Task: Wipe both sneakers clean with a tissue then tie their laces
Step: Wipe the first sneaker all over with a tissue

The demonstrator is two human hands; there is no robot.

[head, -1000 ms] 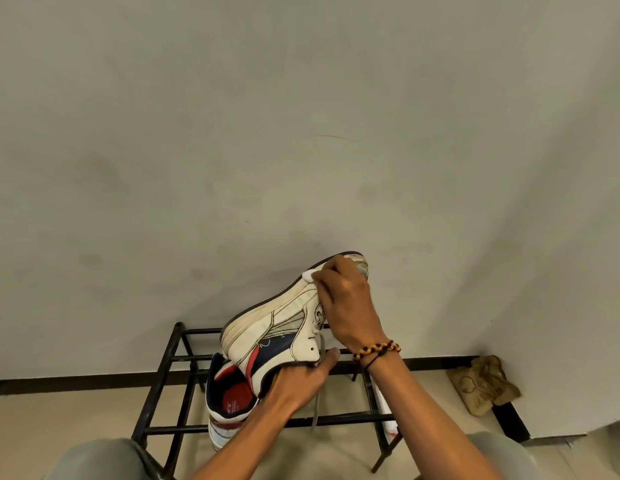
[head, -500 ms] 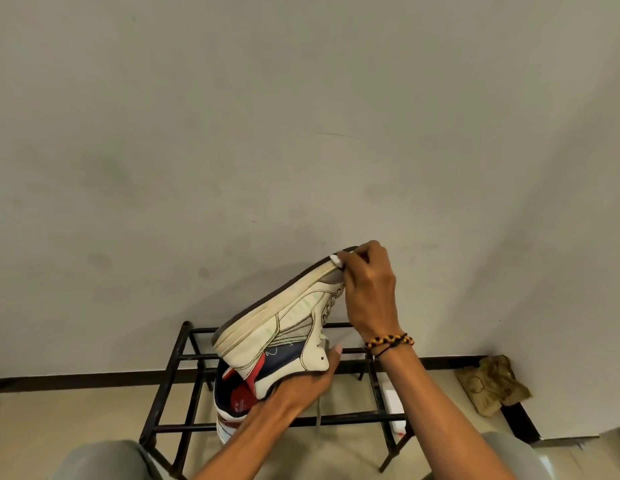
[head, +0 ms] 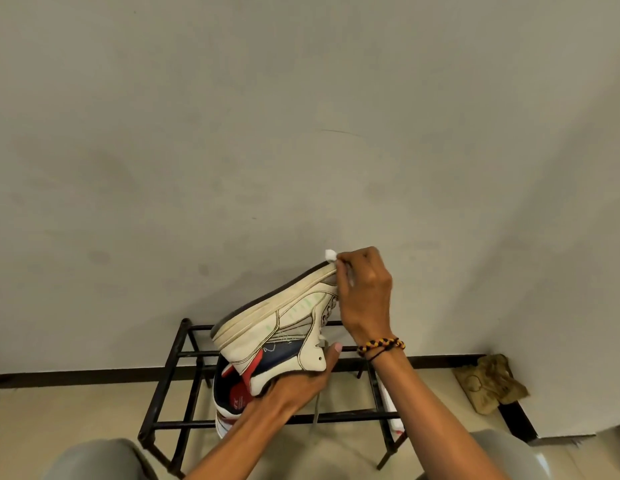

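I hold a cream, navy and red high-top sneaker (head: pixel 284 327) tilted on its side, sole facing up-left and toe raised toward the wall. My left hand (head: pixel 294 382) grips it at the ankle collar, thumb along the heel tab. My right hand (head: pixel 365 292) pinches a small white tissue (head: pixel 330 254) against the toe tip. A grey lace (head: pixel 315 415) hangs loose below the shoe. The second sneaker (head: pixel 229 407) sits on the rack underneath, opening toward me, partly hidden by my left forearm.
A black metal shoe rack (head: pixel 170 365) stands against the plain wall. A white object (head: pixel 388 403) leans at the rack's right side. A crumpled brown cloth (head: pixel 488 382) lies in the floor corner at right. My knees fill the bottom edge.
My right hand has slid with the tissue from the side of the toe box up to the toe tip. The sneaker's toe has tilted a little higher.
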